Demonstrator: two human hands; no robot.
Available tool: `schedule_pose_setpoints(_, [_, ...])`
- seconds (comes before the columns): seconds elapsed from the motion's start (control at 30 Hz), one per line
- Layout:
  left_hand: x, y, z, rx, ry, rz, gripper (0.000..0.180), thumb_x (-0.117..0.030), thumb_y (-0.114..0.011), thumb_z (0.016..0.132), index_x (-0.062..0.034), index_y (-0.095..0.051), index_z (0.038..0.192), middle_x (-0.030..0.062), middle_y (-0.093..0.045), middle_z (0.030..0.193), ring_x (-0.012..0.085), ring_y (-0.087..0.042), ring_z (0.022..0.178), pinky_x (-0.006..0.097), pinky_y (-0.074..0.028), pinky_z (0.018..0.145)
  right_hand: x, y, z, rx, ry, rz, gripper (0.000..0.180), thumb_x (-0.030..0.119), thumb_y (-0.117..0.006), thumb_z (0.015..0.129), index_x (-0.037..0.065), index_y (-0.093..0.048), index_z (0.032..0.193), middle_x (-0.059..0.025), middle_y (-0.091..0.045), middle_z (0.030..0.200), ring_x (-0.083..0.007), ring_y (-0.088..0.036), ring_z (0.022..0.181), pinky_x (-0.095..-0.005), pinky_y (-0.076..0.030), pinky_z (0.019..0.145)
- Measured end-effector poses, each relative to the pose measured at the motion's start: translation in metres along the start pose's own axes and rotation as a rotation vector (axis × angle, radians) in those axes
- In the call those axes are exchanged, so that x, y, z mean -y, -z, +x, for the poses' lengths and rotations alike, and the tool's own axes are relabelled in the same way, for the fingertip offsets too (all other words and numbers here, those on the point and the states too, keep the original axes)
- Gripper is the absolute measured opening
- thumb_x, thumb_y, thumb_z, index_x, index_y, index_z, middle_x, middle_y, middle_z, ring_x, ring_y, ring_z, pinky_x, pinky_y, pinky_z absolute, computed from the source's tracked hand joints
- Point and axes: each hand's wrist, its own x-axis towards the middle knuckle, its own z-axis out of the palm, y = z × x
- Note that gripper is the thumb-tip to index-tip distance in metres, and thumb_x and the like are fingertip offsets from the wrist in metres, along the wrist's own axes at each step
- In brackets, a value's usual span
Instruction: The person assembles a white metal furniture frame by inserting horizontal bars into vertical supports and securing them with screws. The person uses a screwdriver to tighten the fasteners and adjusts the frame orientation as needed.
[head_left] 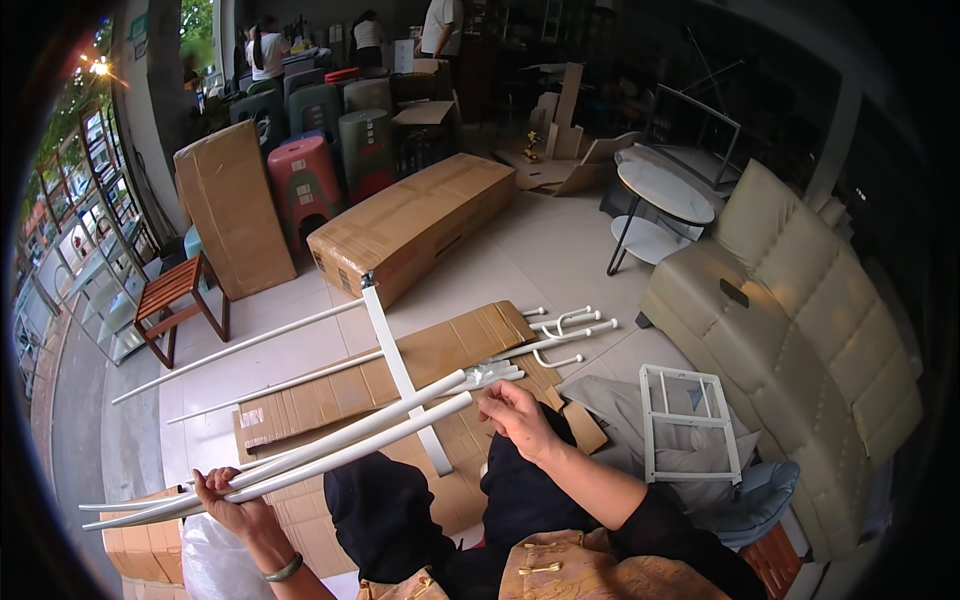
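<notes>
My left hand (236, 508) is closed around two long white metal tubes (400, 425), which slant up to the right across my knees. Just beside their upper right ends is my right hand (520, 418), its fingertips pinched together. Whether something small sits in that pinch cannot be made out. Beyond the tubes, a flat white bar (390, 345) lies crosswise, with thin white rods reaching left from it. Several white tubes with hooked, knobbed ends (570, 322) rest to the right, close to a clear plastic bag (490, 374).
Flattened cardboard (470, 343) covers the floor before me. A long carton (420, 215) lies behind it, near stacked plastic stools (303, 180). A white rectangular frame (688, 467) and an olive padded sofa (800, 310) are at right. A wooden stool (172, 290) stands left. People are in the background.
</notes>
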Motion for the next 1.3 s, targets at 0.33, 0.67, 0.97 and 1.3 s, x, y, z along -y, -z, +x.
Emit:
schedule_pose_setpoints(0.33, [-0.002,0.035,0.015,-0.089,-0.009,0.092,0.022,-0.020,-0.065,0.089,-0.0084,-0.050,0.078,0.0008,-0.047,0.065,0.0121,-0.051,0.064,0.024,-0.050,0.067,-0.005,-0.001,0.006,-0.008,0.028,-0.056,0.009,0.014,-0.061,0.089,0.006,-0.056,0.092,0.0001,-0.057,0.075,-0.0020,-0.040,0.055,-0.0169,-0.031,0.048])
schedule_pose_setpoints(0.67, [-0.014,0.097,0.039,0.060,0.037,0.134,0.021,-0.023,-0.063,0.090,-0.0025,-0.059,0.091,0.0064,-0.061,0.087,0.0187,-0.059,0.087,0.032,-0.051,0.086,-0.019,-0.007,0.010,0.038,-0.023,-0.110,0.008,0.012,-0.060,0.089,0.005,-0.056,0.091,-0.0006,-0.056,0.075,-0.0020,-0.040,0.055,-0.0170,-0.031,0.047])
schedule_pose_setpoints(0.97, [-0.011,0.103,0.031,0.039,0.158,0.035,0.027,-0.021,-0.061,0.091,0.0001,-0.059,0.107,0.0106,-0.065,0.102,0.0204,-0.059,0.099,0.035,-0.047,0.096,-0.001,-0.057,0.021,0.283,-0.149,0.065,0.026,0.020,-0.066,0.088,0.003,-0.056,0.105,-0.0020,-0.059,0.081,-0.0042,-0.048,0.065,-0.0180,-0.036,0.054])
schedule_pose_setpoints(1.3, [0.019,0.086,0.019,-0.015,0.259,-0.066,0.029,-0.017,-0.059,0.092,0.0018,-0.057,0.114,0.0132,-0.062,0.111,0.0210,-0.057,0.107,0.037,-0.043,0.104,-0.017,-0.095,0.036,0.287,-0.173,0.550,0.039,0.026,-0.072,0.082,0.013,-0.051,0.112,0.0017,-0.055,0.087,-0.0035,-0.040,0.052,-0.0172,-0.030,0.046])
